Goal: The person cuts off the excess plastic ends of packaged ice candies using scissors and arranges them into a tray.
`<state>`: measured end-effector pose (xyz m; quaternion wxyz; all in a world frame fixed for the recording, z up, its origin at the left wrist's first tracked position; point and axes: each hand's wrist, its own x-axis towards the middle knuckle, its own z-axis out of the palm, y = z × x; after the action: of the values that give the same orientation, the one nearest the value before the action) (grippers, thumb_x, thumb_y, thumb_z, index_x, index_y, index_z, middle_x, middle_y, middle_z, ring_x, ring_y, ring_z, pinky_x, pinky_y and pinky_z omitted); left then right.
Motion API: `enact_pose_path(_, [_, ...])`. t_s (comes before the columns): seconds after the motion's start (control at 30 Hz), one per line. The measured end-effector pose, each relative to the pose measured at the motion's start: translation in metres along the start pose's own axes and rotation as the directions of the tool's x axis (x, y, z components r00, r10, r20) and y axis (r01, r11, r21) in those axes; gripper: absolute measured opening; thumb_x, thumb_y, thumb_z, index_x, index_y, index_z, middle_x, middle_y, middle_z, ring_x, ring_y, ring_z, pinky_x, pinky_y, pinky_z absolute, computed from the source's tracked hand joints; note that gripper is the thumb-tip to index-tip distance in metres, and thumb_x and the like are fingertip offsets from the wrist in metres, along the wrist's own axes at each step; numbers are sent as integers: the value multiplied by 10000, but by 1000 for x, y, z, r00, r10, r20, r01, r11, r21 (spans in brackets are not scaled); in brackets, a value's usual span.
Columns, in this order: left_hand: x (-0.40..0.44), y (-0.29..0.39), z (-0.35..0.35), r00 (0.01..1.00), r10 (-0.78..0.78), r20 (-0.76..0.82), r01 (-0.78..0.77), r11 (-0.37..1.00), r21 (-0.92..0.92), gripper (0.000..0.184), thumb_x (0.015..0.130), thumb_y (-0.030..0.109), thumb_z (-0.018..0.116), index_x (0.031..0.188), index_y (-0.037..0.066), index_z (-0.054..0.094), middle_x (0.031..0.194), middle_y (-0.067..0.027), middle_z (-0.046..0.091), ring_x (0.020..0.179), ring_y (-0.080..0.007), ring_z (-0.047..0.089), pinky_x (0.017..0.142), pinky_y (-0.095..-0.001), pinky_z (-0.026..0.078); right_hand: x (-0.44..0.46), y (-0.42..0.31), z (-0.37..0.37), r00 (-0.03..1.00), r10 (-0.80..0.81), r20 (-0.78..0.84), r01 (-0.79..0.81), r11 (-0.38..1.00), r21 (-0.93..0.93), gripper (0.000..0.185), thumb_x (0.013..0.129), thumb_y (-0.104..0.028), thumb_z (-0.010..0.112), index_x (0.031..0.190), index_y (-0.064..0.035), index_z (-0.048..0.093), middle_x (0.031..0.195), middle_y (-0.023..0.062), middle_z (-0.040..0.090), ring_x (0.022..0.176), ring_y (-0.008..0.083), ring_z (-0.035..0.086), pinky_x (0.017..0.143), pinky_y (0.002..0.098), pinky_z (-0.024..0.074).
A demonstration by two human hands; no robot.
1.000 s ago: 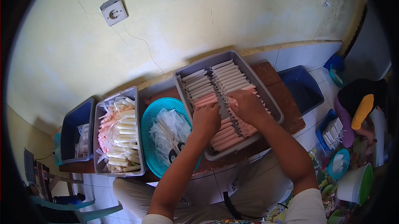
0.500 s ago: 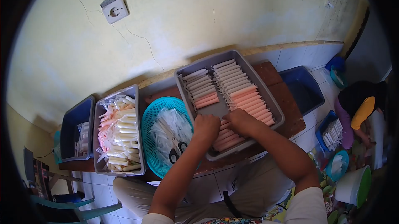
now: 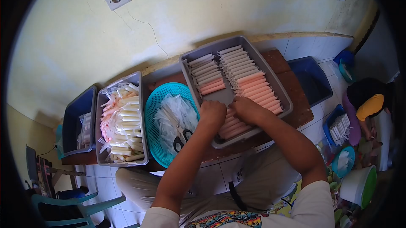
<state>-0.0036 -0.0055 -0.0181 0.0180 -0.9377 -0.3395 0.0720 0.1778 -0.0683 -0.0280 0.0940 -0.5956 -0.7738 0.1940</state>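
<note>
A grey tray (image 3: 277,72) holds two columns of slim, filled plastic tubes like ice pops. White tubes (image 3: 237,61) lie at the far end, and pink tubes (image 3: 260,90) lie nearer me. My left hand (image 3: 212,111) is closed over the tray's near left part, close to the short pink row (image 3: 212,86). Beside it, my right hand (image 3: 246,109) is closed at the left ends of the near pink tubes. The fingers of both hands are curled and turned away from me, so whatever they pinch is hidden.
Left of the tray, a turquoise basket (image 3: 149,120) holds clear plastic bags (image 3: 177,109) and black-handled scissors (image 3: 179,137). Farther left stand a grey bin (image 3: 100,120) of jumbled tubes and a dark blue bin (image 3: 72,118). A co-worker (image 3: 366,101) crouches at the right by containers.
The view has tilted, so the tray and bins appear higher. Both my hands stay closed at about the same place over the tray. The co-worker's arm has shifted slightly.
</note>
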Motion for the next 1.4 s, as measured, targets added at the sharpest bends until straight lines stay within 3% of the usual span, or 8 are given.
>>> enact_pose_path(0.2, [-5, 5, 0, 999, -36, -23, 35, 999, -42, 105, 866, 139, 728, 934, 110, 803, 941, -98, 811, 938, -276, 794, 931, -432, 570, -3, -4, -1, 1000, 25, -10, -25, 1000, 11, 287, 864, -76, 799, 1139, 3, 769, 1197, 227, 682, 1173, 396, 677, 1027, 457, 558])
enact_pose_path(0.4, [-15, -1, -19, 964, 0, -265, -46, 985, -167, 112, 863, 172, 754, 942, 109, 803, 922, -124, 800, 961, -284, 773, 1067, -450, 484, -3, -1, -3, 996, -1, -93, 4, 999, 38, 267, 875, -96, 804, 1117, 7, 758, 1132, 226, 703, 1109, 406, 692, 997, 482, 559])
enact_pose_path(0.47, [-18, -6, -29, 940, -53, -338, -132, 855, -501, 178, 874, 209, 788, 1005, 94, 823, 956, -142, 804, 921, -309, 762, 1021, -452, 517, -2, -4, -11, 986, 15, -169, 11, 988, 153, 247, 911, -123, 781, 1115, 13, 751, 1043, 229, 717, 1057, 405, 702, 950, 499, 554])
enact_pose_path(0.77, [-10, -11, -31, 867, -374, -329, -120, 484, -867, 283, 917, 165, 845, 1163, 31, 806, 1034, -130, 818, 999, -220, 785, 899, -354, 591, -8, -28, -44, 940, 190, -283, -19, 859, 512, 270, 1013, -263, 771, 1116, -14, 753, 961, 176, 796, 899, 314, 789, 804, 417, 593])
enact_pose_path(1.0, [-9, -11, -23, 811, -430, -397, -245, 367, -897, 391, 942, 154, 840, 1302, 25, 760, 1136, -105, 821, 1032, -165, 765, 945, -332, 583, -7, -34, -45, 898, 258, -357, -3, 815, 580, 334, 944, -245, 867, 1104, -13, 686, 972, 142, 817, 913, 244, 810, 805, 367, 616])
enact_pose_path(1.1, [-12, -12, -25, 816, -445, -368, -256, 294, -921, 403, 912, 142, 873, 1271, -5, 763, 1115, -145, 814, 1029, -223, 783, 927, -358, 596, -4, -38, -44, 885, 274, -377, 36, 766, 642, 347, 955, -257, 861, 1084, -11, 654, 958, 147, 815, 935, 223, 812, 808, 354, 618])
enact_pose_path(1.2, [-16, -16, -25, 831, -440, -341, -323, 118, -939, 365, 947, 107, 844, 1283, -5, 756, 1114, -126, 815, 1034, -189, 772, 929, -341, 596, -1, -46, -52, 888, 243, -389, 76, 758, 648, 304, 967, -224, 849, 1079, -15, 660, 962, 134, 813, 948, 195, 810, 812, 337, 620])
enact_pose_path(1.4, [-34, -27, -47, 768, -482, -421, -493, -25, -870, 287, 1006, 51, 778, 1284, -10, 739, 1127, -73, 780, 1029, -161, 753, 887, -303, 612, -1, -73, -73, 796, 137, -590, 309, 746, 590, 328, 967, -149, 826, 1223, 0, 684, 1044, 125, 771, 916, 182, 795, 792, 305, 636])
